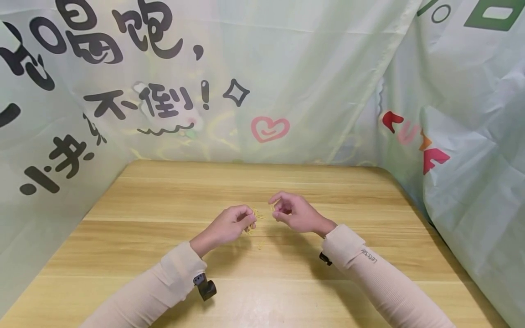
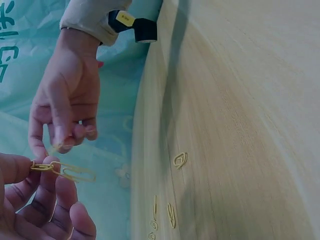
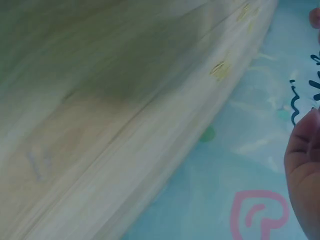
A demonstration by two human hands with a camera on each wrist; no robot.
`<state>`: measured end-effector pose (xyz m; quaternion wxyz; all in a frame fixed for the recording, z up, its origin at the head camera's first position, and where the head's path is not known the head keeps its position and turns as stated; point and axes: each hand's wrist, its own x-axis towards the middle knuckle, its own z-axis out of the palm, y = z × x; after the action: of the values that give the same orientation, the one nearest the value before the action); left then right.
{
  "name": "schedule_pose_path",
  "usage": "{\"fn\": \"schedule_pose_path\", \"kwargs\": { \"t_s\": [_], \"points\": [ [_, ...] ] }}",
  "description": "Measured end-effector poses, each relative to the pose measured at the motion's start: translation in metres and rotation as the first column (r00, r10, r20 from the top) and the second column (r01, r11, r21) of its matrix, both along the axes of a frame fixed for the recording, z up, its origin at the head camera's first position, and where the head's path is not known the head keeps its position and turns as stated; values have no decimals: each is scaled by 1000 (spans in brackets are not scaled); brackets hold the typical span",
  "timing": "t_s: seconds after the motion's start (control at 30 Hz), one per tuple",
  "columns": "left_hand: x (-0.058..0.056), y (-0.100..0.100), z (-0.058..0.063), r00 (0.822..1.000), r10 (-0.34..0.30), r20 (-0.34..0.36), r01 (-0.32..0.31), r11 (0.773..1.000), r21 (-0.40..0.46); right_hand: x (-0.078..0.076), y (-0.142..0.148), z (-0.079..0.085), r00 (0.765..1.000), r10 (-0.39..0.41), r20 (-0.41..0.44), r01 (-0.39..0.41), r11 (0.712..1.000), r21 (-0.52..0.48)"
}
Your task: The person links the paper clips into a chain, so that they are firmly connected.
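My left hand (image 1: 229, 224) pinches a short chain of yellow paper clips (image 2: 52, 169) between thumb and forefinger. The links stick out toward the right in the left wrist view, and its other fingers are curled below them. Close by on the right, my right hand (image 1: 298, 213) is raised over the table with a yellow paper clip (image 1: 272, 207) at its thumb and fingertips. A narrow gap separates the two hands in the head view. Only part of the right hand (image 3: 306, 175) enters the right wrist view, at its right edge.
Loose yellow paper clips lie on the wooden table (image 1: 262, 296) beneath the hands, among them one clip (image 2: 180, 160) apart from several others (image 2: 171, 215). A printed cloth (image 1: 320, 91) hangs behind the table and along both sides.
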<state>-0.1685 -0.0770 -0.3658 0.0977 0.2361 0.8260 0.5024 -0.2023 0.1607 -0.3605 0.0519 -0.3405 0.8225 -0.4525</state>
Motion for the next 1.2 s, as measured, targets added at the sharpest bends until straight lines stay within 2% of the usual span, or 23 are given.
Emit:
{"fn": "schedule_pose_path", "kwargs": {
  "t_s": [0.27, 0.37, 0.5, 0.63, 0.87, 1.07, 1.2],
  "points": [
    [1, 2, 0, 1000, -18, 9, 18, 1000, 1, 6, -4, 5, 996, -12, 87, 25, 989, -146],
    [1, 2, 0, 1000, -24, 9, 24, 1000, 2, 7, -5, 6, 996, -22, 83, 36, 985, -171],
    [2, 3, 0, 1000, -23, -6, 23, 1000, -2, 11, -6, 9, 999, -12, 46, 19, 988, -156],
    [2, 3, 1, 1000, -26, -14, 26, 1000, 0, 13, -8, 13, 999, 9, 46, -4, 994, -107],
    [3, 3, 1, 999, -27, -23, 26, 1000, -9, 17, -10, 16, 998, -60, 29, 61, 997, -45],
    [5, 3, 2, 1000, -23, -7, 22, 1000, -10, 13, -10, 12, 1000, -17, 5, 17, 1000, -1],
    [5, 3, 1, 1000, -17, -8, 16, 1000, -9, 13, -13, 10, 999, -45, 28, 45, 999, -7]
  ]
}}
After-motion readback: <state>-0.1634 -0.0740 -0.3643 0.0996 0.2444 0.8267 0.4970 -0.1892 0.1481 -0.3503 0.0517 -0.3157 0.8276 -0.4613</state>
